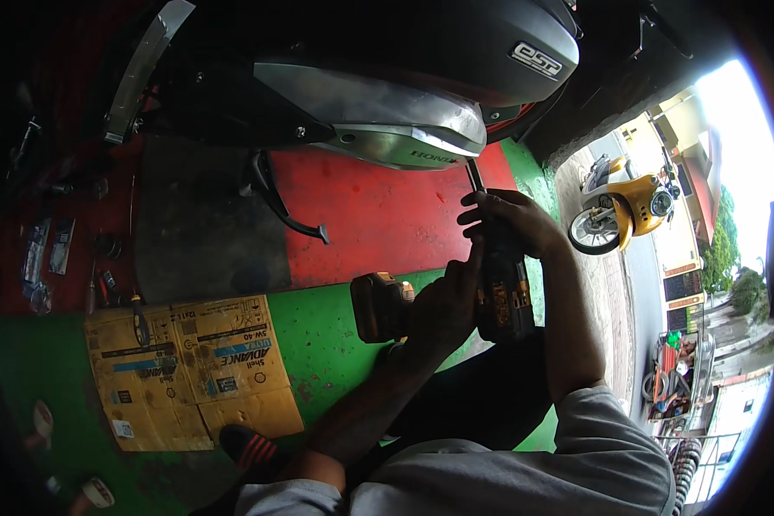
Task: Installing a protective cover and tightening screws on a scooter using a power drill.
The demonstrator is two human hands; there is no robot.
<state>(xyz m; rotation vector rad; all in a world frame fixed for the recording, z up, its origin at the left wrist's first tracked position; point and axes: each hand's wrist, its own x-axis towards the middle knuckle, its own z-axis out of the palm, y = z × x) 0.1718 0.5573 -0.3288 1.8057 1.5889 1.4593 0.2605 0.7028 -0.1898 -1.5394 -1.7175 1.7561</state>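
A cordless impact wrench, dark with an orange-marked body, points up at the scooter's grey engine cover. My left hand wraps round its handle, and the battery sticks out to the left of that hand. Curled over the tool's front end is my right hand, with its fingers partly hiding the nose. From there a metal socket extension reaches the lower right edge of the cover. Its tip meets the cover there, but the fastener is too small to make out.
A kickstand hangs below the scooter over a red platform. Flattened cardboard with a screwdriver lies on the green floor. Small packets are at the left. A yellow motorcycle stands outside at right.
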